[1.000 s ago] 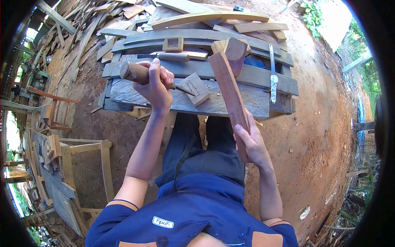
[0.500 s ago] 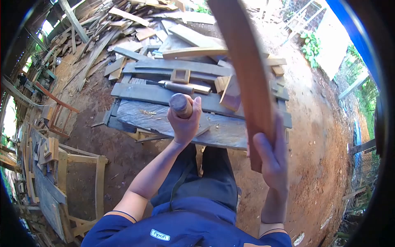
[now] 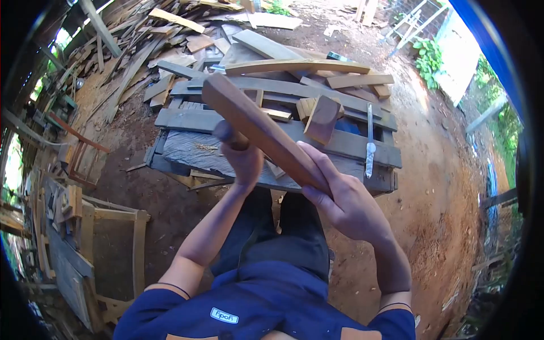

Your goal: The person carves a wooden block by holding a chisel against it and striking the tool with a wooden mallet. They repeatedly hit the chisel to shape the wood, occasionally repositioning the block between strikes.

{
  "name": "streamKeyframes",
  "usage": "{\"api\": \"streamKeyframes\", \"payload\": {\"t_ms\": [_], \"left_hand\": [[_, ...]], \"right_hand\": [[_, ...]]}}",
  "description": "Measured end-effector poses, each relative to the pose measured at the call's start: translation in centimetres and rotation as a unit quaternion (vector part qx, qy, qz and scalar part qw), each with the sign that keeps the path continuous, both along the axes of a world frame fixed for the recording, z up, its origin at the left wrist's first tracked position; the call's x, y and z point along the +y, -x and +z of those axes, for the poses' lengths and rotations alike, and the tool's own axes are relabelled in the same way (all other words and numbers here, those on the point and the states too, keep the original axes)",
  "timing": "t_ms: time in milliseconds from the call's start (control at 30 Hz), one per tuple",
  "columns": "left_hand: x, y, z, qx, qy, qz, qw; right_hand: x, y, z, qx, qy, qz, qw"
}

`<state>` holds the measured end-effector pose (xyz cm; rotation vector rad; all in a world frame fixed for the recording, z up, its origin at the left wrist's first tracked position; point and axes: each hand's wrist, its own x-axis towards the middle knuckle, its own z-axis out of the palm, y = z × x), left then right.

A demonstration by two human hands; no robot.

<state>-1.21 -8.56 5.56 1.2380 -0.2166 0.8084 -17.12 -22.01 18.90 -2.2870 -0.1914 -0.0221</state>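
Observation:
My right hand (image 3: 345, 198) grips the lower end of a long reddish-brown piece of wood (image 3: 266, 131), which slants up to the left over the workbench (image 3: 192, 152). My left hand (image 3: 245, 164) is closed round a round-ended wooden handle (image 3: 224, 131), partly behind the wood piece. What the handle belongs to is hidden. On the bench beyond the hands sit a dark wooden block (image 3: 324, 118) and a small wooden frame (image 3: 256, 96), partly covered by the wood piece. A thin metal tool with a whitish wrapped handle (image 3: 370, 153) lies at the bench's right side.
Planks (image 3: 294, 67) lie across the bench's far side. Scrap wood (image 3: 170, 28) is heaped on the ground beyond. A wooden trestle (image 3: 139, 249) and a leaning panel (image 3: 65, 255) stand at the left. Shavings (image 3: 207, 148) lie on the bench top.
The long wood piece has swung from near upright at the right to a leftward slant over the bench. My right hand has moved left with it. My left hand and the handle have shifted slightly left.

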Motion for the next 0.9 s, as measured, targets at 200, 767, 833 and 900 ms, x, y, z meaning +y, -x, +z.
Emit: {"api": "streamKeyframes", "payload": {"t_ms": [200, 767, 833, 900], "left_hand": [[6.0, -2.8, 0.1, 0.203, 0.301, -0.176, 0.915], [3.8, -7.3, 4.1, 0.029, 0.04, -0.226, 0.973], [3.0, -7.5, 4.1, 0.049, 0.039, -0.231, 0.971], [1.4, -7.8, 4.4, 0.058, 0.053, -0.206, 0.975]], "right_hand": [[-1.9, -0.6, -8.6, -0.046, -0.097, -0.114, 0.988], [-4.0, -1.0, -18.5, 0.178, -0.016, -0.213, 0.96], [-4.2, -1.3, -18.9, 0.17, -0.036, -0.212, 0.962], [-4.4, -1.3, -19.0, 0.157, -0.055, -0.206, 0.964]]}}
